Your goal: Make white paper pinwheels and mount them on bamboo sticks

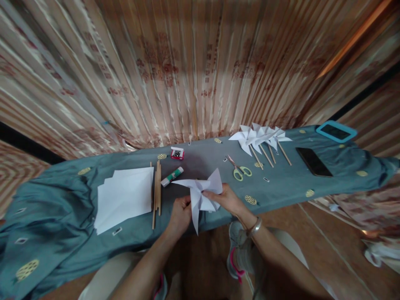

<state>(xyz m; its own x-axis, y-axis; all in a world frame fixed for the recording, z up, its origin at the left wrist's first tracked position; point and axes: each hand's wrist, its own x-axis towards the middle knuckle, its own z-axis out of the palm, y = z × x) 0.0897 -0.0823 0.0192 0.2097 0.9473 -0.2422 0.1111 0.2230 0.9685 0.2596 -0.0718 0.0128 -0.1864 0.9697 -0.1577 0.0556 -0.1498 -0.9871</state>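
A white paper pinwheel (pixel 197 196) is held up over the front edge of the table, its blades folded in toward the middle. My right hand (pixel 229 199) grips it from the right, with the thumb pressed near its centre and the other fingers hidden behind the paper. On the left side, my left hand (pixel 181 214) is closed with curled fingers at the pinwheel's edge; its fingertips are partly hidden. Just beyond lies a glue stick (pixel 172 176). Green-handled scissors (pixel 239 170) rest to the right, and a small red box (pixel 177 153) stands open farther back.
A stack of white paper (pixel 125 200) and several wooden sticks (pixel 156 189) lie at left. Several finished pinwheels on sticks (pixel 261 139) lie at the back right, near a dark phone (pixel 314 161) and a blue-framed device (pixel 336 131). A patterned cloth (pixel 287 189) covers the table.
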